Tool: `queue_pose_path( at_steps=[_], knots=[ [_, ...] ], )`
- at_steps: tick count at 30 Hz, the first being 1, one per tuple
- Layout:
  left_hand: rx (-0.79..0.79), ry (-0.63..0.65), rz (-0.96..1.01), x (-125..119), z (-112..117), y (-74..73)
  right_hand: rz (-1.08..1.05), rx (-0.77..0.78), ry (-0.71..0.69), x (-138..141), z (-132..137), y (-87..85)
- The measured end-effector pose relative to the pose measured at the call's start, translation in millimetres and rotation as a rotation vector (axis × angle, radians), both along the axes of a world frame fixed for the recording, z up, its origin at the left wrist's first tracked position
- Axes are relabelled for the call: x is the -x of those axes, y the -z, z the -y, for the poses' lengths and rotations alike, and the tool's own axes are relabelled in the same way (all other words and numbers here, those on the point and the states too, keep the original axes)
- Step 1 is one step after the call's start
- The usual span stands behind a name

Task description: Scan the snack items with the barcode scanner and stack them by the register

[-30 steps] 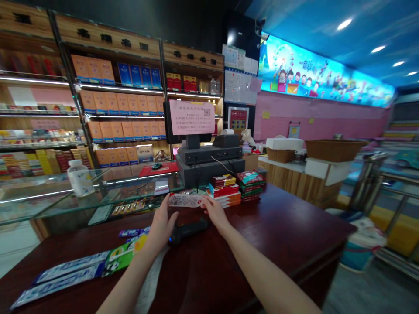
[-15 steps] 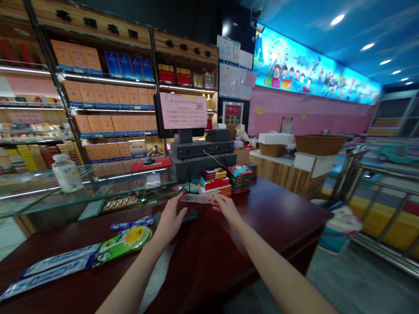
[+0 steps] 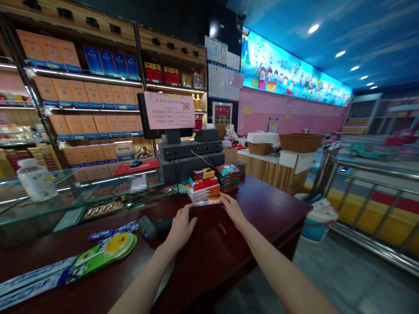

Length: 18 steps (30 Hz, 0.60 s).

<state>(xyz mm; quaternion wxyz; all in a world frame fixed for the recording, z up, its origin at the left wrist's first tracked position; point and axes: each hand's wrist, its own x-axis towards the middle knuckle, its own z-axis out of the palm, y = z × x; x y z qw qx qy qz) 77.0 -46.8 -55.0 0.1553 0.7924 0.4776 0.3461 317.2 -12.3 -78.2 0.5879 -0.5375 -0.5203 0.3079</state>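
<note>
By the stack point(image 3: 204, 184), right hand point(image 3: 234, 211) pinches a packet point(image 3: 207, 202) between fingers; left hand point(image 3: 180, 225), thumb spread, seemingly steadies it, grip unclear.

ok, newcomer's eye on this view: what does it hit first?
Likely the glowing cartoon banner above the pink wall, upper right. Next, the pink paper sign on the monitor, left of centre. Below, the left hand and right hand are at either end of a thin packet, in front of the stacked packets.
</note>
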Motion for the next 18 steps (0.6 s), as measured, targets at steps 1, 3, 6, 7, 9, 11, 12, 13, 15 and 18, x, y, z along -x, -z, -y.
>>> queue_pose_path(
  at_steps=[1, 3, 6, 7, 9, 11, 12, 13, 15, 18],
  knots=[
    [0.025, -0.007, -0.033, -4.9, 1.6, -1.1, 0.049, 0.004, 0.024, -4.7, 0.1, 0.8],
    [0.063, -0.036, -0.116, -13.5, 5.2, -4.4, 0.134, 0.04, 0.062, -13.3, 0.8, 1.3],
    [0.081, -0.063, -0.25, -23.4, 8.5, -9.6, 0.285, 0.075, 0.081, -24.5, 2.2, 1.6],
    [0.086, -0.063, -0.29, -26.1, 8.6, -10.8, 0.332, 0.09, 0.084, -27.6, 2.5, 1.9],
    [0.1, -0.064, -0.361, -30.9, 7.1, -12.1, 0.42, 0.126, 0.083, -33.0, 2.7, 2.8],
    [0.117, -0.071, -0.419, -35.4, 4.3, -11.8, 0.498, 0.156, 0.078, -36.9, 2.0, 4.5],
    [0.124, -0.078, -0.445, -37.7, 2.9, -11.2, 0.531, 0.162, 0.074, -38.1, 1.3, 5.5],
    [0.129, -0.084, -0.47, -40.0, 1.7, -10.2, 0.561, 0.16, 0.068, -39.0, 0.5, 6.6],
    [0.131, -0.097, -0.521, -44.5, 0.3, -7.9, 0.62, 0.142, 0.066, -39.9, -1.5, 9.2],
    [0.087, -0.126, -0.586, -50.6, 0.0, -4.0, 0.708, 0.119, 0.079, -40.1, -4.6, 13.3]
  ],
)
